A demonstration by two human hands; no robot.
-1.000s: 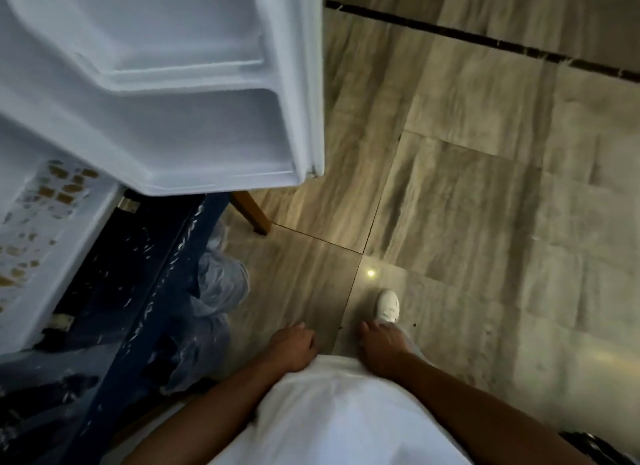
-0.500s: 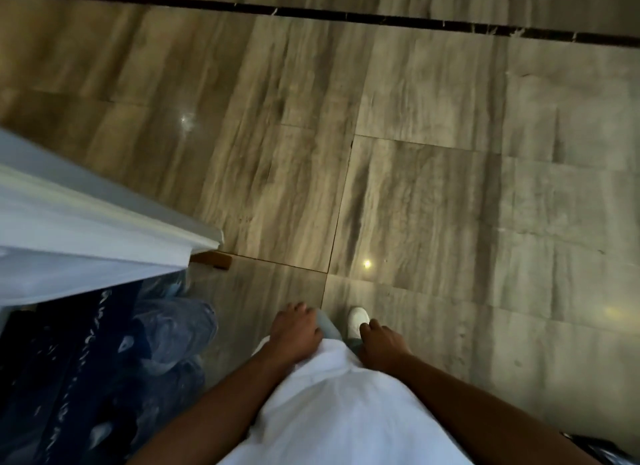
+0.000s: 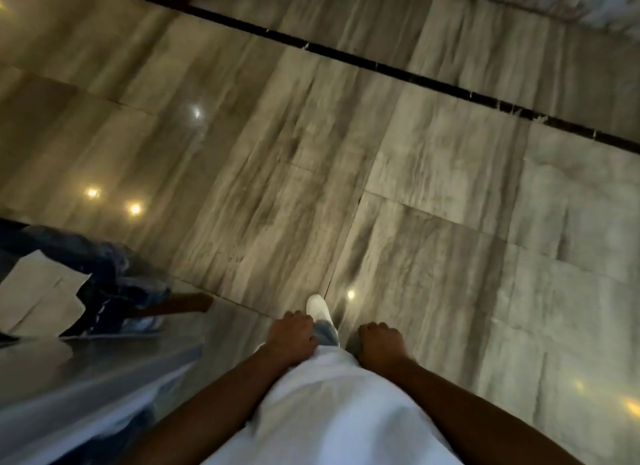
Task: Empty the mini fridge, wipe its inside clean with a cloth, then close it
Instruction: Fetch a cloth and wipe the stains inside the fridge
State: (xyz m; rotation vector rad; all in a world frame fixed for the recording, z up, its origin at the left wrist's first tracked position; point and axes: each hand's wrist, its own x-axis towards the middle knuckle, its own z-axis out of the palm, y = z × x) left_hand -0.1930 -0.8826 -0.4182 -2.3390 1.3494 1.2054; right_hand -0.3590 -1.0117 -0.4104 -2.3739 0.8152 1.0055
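A second ago the open white mini fridge door filled the upper left of the view; half a second ago only its edge showed at nine o'clock; now the fridge is out of view altogether, so which way it points and how its long axis runs cannot be told. The view has swung across the grey-beige streaked marble floor tiles (image 3: 398, 194), and the thin black inlay strip (image 3: 415, 74) that ran near the top edge now cuts diagonally from eleven o'clock down toward three o'clock.

At eight o'clock lies a blurred pale surface (image 3: 86, 378), too smeared to identify. Above it, at nine o'clock, sit a crumpled dark blue plastic-looking bundle (image 3: 114, 274) and a white sheet of paper (image 3: 38, 294), with a brown wooden leg (image 3: 187, 303) jutting out beside them.

Both hands stay low at six o'clock, apart, either side of the white shirt (image 3: 332, 412). The left hand (image 3: 292, 336) and the right hand (image 3: 381, 341) hang with loosely curled fingers, gripping nothing. Between them a white shoe (image 3: 318, 307) steps forward under a pale blue trouser leg (image 3: 325, 333).
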